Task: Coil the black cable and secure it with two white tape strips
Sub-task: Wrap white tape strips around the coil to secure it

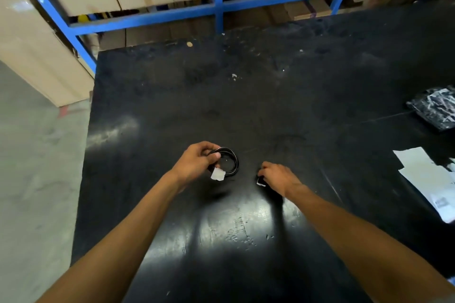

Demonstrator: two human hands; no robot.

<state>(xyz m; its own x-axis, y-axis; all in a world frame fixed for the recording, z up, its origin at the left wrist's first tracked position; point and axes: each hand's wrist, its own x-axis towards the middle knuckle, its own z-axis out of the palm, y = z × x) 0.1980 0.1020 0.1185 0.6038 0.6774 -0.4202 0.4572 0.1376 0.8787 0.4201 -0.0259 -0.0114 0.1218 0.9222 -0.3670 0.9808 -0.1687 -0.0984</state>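
Coiled black cable [227,161] with white tape strip [217,175] in left hand [197,161] grip.

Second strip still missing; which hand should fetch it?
Probably right: the right hand is down on the table pinching something small, while the left hand grips the black cable coil.

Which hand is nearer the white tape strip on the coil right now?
Left. The left hand grips the coiled black cable right beside the white tape strip. The right hand is off to the coil's right, down at the table.
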